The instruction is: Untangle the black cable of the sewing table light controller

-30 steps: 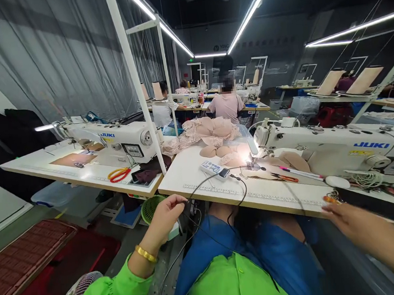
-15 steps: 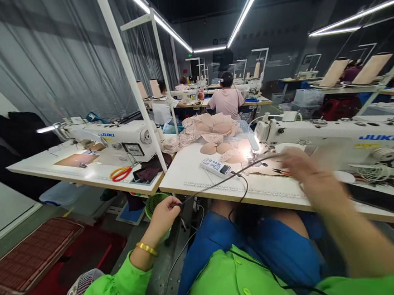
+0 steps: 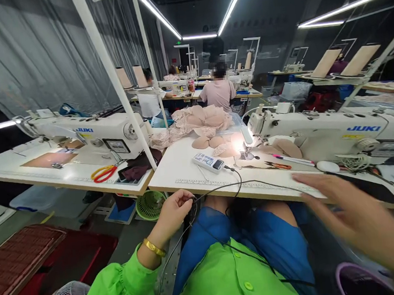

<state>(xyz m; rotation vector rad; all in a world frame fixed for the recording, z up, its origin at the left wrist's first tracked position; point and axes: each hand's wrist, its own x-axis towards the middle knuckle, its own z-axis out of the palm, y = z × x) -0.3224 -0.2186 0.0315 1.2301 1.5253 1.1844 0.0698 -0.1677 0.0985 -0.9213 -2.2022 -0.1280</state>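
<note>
My left hand [image 3: 176, 212] pinches a thin black cable [image 3: 254, 181] between thumb and fingertips, just off the table's front edge. Some of the cable is looped under these fingers. From there it runs right along the table edge toward my right hand [image 3: 345, 213]. That hand is slightly blurred, its fingers stretched out and the thumb apart. The cable passes by its fingertips; whether it touches them I cannot tell. On the table lies a white box-shaped device with a dark screen [image 3: 208, 163], with a cable plug beside its end. More black cable lies across my lap.
A sewing machine [image 3: 318, 131] stands on my table [image 3: 171, 167], with snips [image 3: 277, 165], a pink pen [image 3: 293, 159] and beige cups [image 3: 206, 142] around it. Another machine [image 3: 103, 134] is at left, near red-handled scissors [image 3: 103, 173]. A green basket [image 3: 150, 205] sits below.
My right hand has moved lower and opened, and the cable, taut before, hangs slacker. My left hand has shifted right, with loops of cable at its fingers. The view has turned slightly.
</note>
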